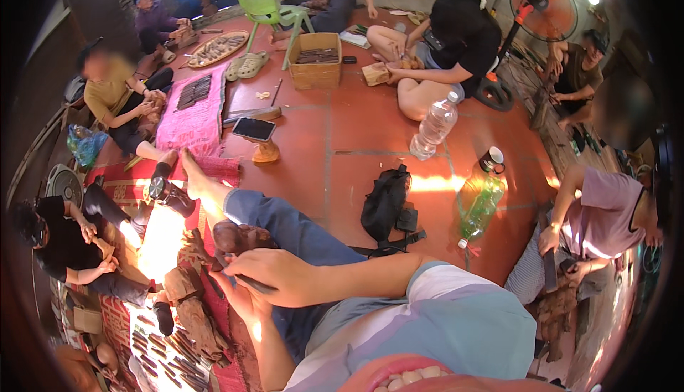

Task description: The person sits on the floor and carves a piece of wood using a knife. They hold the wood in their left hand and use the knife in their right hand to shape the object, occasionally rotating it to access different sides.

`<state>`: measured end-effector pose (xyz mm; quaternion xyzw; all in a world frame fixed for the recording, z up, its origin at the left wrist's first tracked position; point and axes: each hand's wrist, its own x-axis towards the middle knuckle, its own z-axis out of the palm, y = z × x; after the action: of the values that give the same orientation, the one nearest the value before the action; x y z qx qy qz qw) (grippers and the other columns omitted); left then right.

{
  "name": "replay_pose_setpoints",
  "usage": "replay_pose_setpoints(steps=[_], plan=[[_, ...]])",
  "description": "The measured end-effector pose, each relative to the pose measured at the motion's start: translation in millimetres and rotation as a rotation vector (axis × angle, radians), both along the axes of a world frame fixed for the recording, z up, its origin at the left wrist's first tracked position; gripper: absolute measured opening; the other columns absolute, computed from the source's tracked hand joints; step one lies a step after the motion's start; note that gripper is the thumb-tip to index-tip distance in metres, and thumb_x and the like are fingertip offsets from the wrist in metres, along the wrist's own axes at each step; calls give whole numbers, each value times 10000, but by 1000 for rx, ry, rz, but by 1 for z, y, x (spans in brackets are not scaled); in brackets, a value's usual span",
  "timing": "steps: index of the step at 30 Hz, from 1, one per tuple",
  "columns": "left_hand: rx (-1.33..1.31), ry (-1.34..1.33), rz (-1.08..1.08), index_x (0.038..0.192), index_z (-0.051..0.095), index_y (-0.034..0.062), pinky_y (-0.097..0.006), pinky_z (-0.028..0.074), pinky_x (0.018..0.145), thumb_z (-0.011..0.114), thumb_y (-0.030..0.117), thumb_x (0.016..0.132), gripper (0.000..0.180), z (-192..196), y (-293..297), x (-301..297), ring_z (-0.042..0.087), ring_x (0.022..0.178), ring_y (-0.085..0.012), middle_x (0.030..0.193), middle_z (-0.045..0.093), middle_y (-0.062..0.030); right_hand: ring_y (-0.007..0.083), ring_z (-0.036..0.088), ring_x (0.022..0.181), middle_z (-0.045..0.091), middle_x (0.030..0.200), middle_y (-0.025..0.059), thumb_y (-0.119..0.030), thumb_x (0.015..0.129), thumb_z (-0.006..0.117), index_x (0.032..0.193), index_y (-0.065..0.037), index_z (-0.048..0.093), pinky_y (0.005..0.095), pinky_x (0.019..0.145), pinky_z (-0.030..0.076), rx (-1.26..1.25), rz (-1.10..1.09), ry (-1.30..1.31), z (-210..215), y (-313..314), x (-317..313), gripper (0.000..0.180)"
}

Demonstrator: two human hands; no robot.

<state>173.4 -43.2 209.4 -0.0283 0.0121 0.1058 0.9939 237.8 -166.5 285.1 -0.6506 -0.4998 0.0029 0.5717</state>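
My right hand [274, 272] is closed around a slim dark tool [258, 285], probably a carving chisel; part of it is hidden by the fingers. Just below it my left hand [248, 305] reaches up with bent fingers, close against the right hand, and what it grips is hard to make out. A rounded reddish-brown carved wooden piece [242, 237] rests by my leg, right beyond my hands. Rough brown wood blocks [196, 313] lie to the left of my hands.
Several carving tools [167, 353] lie on a cloth at lower left. A black bag [385, 203], a green bottle [482, 210] and a clear bottle [434, 127] are on the tiles. A phone on a wooden stand [254, 130] is ahead. Several people sit around, beside a fan [543, 7].
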Motion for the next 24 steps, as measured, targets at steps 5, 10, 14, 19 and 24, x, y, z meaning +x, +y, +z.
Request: replay_pose_setpoints(steps=[5,10,14,19,24], plan=[[213,14,-86,1082,547,-6,-306,570,682,570,332,887,390,8,-11,-16,620,849,-234,990,610,-137,169,605,858,643,919,96,-122,873,576,1002,-8,629,273,756,470,-92,220,498,22,-35,16,180],[813,171,35,937,620,-10,-329,576,660,601,104,860,139,2,-19,-22,636,784,-202,883,627,-127,91,588,832,648,908,58,-122,879,584,1050,-9,632,224,749,478,-259,400,772,21,-58,44,210],[1517,289,221,875,654,-18,-203,442,663,670,-35,767,111,14,-20,-24,570,724,-103,838,618,-47,103,594,818,651,925,70,-129,852,617,1067,4,621,236,737,483,-581,400,669,48,-62,61,253],[1176,244,232,885,602,-5,-227,460,652,662,55,813,111,16,-28,-21,566,693,-120,793,583,-46,147,605,699,648,839,88,-125,817,605,1299,-28,352,263,628,484,-367,498,324,92,-30,149,553],[1182,128,364,1024,479,38,-230,475,659,602,183,879,240,8,-23,-12,580,708,-136,918,572,-83,140,548,514,600,635,56,-150,739,656,1136,43,455,269,462,439,-158,96,313,159,72,236,485]])
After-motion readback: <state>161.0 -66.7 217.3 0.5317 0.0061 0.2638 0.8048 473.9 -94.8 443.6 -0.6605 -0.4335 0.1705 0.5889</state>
